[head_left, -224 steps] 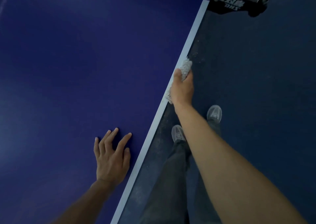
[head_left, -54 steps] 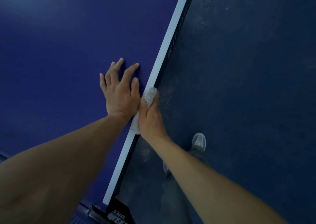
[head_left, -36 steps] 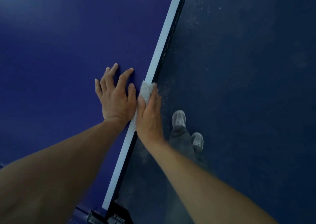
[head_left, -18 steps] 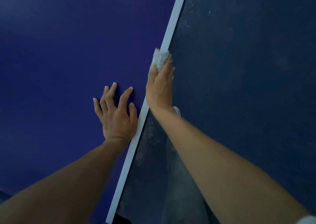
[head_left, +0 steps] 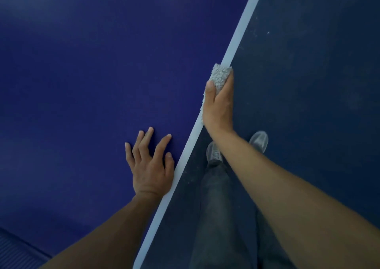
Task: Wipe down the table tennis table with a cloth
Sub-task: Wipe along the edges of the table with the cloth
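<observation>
Edge wipe, centre right.
Gripping cloth (head_left: 221, 75) in right hand (head_left: 219, 108), bracing with flat left hand (head_left: 151, 166); may slide off table tennis table (head_left: 82, 83) under outward pressure.

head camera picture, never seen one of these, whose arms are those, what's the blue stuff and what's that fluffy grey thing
There is no machine here. The camera is worn on a person's head and looks forward and down, so the two arms coming in from the bottom are that person's own. The big blue surface is a table tennis table, and the pale stripe is the white line along its edge. The darker area on the right is the floor, where you can see the person's trousers and grey shoes. The left hand rests flat on the table top with its fingers spread and holds nothing. The right hand grips a fluffy grey cloth and presses it against the table's edge.
</observation>
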